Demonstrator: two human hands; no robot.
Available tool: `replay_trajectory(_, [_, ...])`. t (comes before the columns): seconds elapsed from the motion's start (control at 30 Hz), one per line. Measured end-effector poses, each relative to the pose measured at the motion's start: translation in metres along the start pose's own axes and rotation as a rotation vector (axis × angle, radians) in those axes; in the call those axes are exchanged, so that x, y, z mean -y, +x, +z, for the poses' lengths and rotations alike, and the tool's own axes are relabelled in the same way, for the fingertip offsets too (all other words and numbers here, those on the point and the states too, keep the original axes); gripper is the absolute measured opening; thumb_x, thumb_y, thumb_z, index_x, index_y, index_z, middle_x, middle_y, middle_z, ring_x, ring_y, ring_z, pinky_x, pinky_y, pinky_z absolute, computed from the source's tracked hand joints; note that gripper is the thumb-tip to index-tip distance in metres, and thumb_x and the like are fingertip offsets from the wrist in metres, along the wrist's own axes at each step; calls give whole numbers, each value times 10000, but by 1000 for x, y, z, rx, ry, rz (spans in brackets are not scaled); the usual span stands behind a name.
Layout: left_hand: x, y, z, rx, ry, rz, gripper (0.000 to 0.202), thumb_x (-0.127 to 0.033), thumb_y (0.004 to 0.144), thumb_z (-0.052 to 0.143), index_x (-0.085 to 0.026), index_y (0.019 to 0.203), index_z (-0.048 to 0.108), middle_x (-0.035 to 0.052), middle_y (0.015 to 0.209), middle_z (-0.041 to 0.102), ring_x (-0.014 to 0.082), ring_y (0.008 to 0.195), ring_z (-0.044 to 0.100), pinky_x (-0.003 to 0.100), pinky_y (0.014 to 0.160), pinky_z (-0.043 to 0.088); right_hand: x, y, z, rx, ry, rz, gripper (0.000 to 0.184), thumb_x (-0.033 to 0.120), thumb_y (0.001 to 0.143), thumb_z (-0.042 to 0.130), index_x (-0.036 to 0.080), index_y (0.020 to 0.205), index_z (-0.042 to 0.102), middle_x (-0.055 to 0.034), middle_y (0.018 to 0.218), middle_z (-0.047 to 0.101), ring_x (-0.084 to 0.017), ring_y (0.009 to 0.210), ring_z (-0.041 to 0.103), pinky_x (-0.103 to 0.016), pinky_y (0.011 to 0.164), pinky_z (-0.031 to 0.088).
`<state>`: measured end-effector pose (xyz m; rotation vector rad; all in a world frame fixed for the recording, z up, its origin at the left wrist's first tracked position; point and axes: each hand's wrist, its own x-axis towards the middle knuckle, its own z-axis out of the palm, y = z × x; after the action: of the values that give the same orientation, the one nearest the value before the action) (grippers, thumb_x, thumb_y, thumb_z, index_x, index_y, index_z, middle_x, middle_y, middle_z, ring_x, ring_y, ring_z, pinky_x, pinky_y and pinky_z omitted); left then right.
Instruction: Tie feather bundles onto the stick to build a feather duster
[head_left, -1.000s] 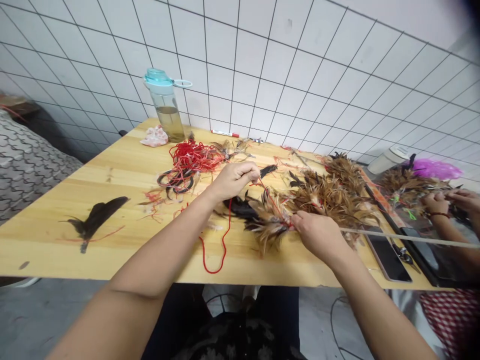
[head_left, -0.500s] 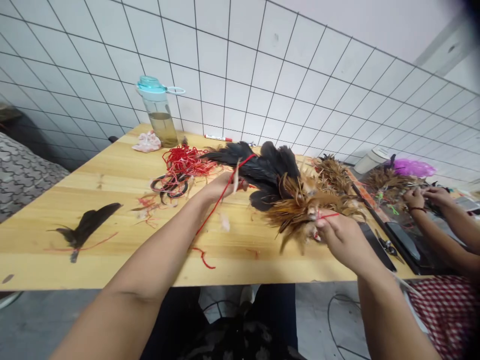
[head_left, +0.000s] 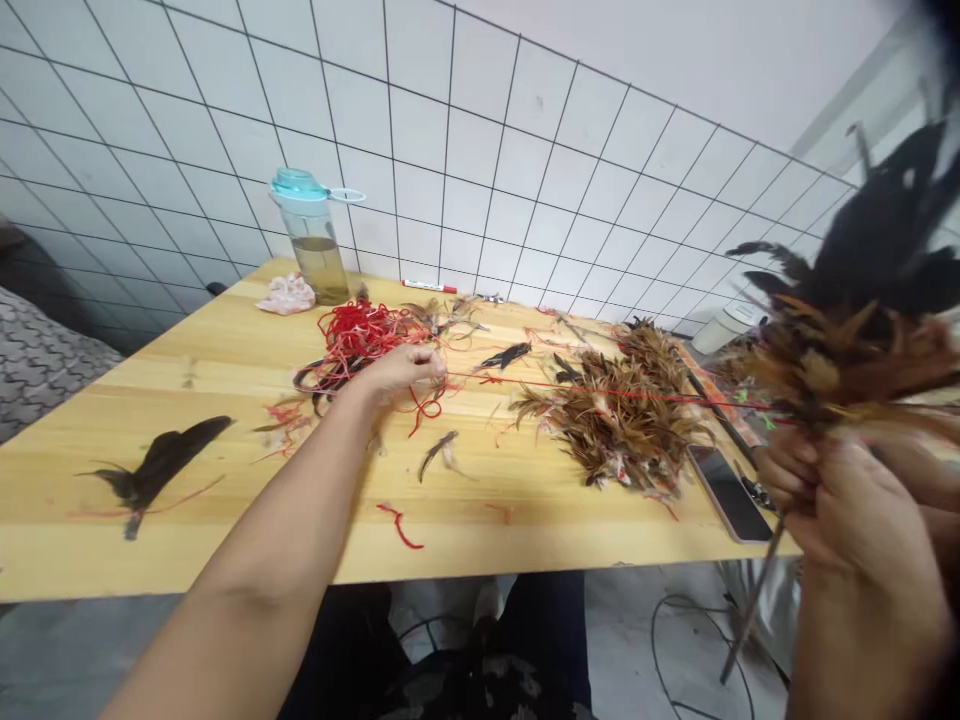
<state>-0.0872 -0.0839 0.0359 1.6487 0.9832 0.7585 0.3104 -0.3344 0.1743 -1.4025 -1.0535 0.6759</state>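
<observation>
My left hand [head_left: 397, 370] rests closed on the wooden table [head_left: 225, 480], pinching a red string [head_left: 600, 390] that runs taut to the right. My right hand [head_left: 840, 510] is raised at the right edge, closed around a thin stick [head_left: 750, 610] that carries a bundle of brown and black feathers [head_left: 862, 320]. The string ends at that bundle. A tangle of red string [head_left: 360, 335] lies just beyond my left hand. A heap of loose brown feathers [head_left: 622, 420] lies on the table between my hands.
A water bottle [head_left: 311, 240] with a teal lid and a crumpled pink cloth [head_left: 285, 295] stand at the table's back. A dark feather [head_left: 161, 460] lies at the left. A phone [head_left: 727, 490] lies near the right edge, a red marker [head_left: 429, 286] by the tiled wall.
My right hand has lifted the feather bundle off the table up and to the right, pulling the red string taut. My left hand has stayed on the table holding the string's other end.
</observation>
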Motion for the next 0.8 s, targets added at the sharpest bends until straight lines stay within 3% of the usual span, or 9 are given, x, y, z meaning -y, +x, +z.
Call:
replay_trajectory(0.07, [-4,3,2,79,188,27,305,-462,659,706,-162,659,651,42,697,672,206,736,621,325,740,481,5,-1,23,-7,134,99,507,564,831,596,229,552,336,54,558,146,-90,443,87,-279,386,23])
replay_trajectory(0.1, [-8,4,4,64,275,79,290,-455,682,685,-165,693,676,52,754,693,223,801,632,346,798,485,7,-1,36,28,177,123,508,565,812,625,224,558,346,60,564,147,-82,450,85,-264,386,24])
replay_trajectory(0.23, [-29,3,28,-212,334,407,362,-427,837,542,-164,1026,704,112,1201,667,261,1178,565,421,1075,378,17,2,86,220,317,175,523,567,788,669,207,591,344,75,573,171,-64,463,82,-219,387,42])
replay_trajectory(0.27, [-35,0,38,-221,289,477,388,-424,864,521,-162,1100,683,119,1262,639,255,1235,535,420,1108,350,19,3,99,279,350,207,524,572,788,666,207,592,345,79,565,171,-61,463,79,-214,386,41])
replay_trajectory(0.4, [-53,-12,80,15,22,626,493,-414,873,563,-191,1312,569,105,1428,525,254,1354,442,405,1161,295,15,1,154,501,406,353,494,497,827,647,204,590,327,88,525,199,-49,446,77,-185,375,31])
replay_trajectory(0.53, [-58,-21,109,206,-334,531,510,-397,814,634,-196,1282,603,95,1359,588,284,1293,505,403,1120,351,-1,-8,200,686,437,447,501,512,811,645,204,594,315,95,518,212,-36,437,74,-157,363,26])
replay_trajectory(0.67, [-57,-26,114,423,-546,369,496,-327,718,684,-223,1202,660,77,1197,675,268,1147,593,407,1053,405,-15,-13,221,831,513,532,488,482,781,675,202,602,318,99,536,197,-32,445,79,-135,360,43])
replay_trajectory(0.73, [-54,-26,115,424,-597,300,511,-276,637,720,-203,1141,686,79,1069,707,248,1019,631,395,981,449,-19,-12,223,884,558,553,496,471,768,692,199,601,312,99,546,196,-29,448,79,-128,360,50])
replay_trajectory(0.8, [-50,-24,117,295,-597,214,378,-258,609,727,-155,973,726,80,911,715,222,889,638,370,896,479,-24,-8,221,909,594,573,493,451,773,696,196,604,309,98,552,194,-29,450,74,-124,356,53])
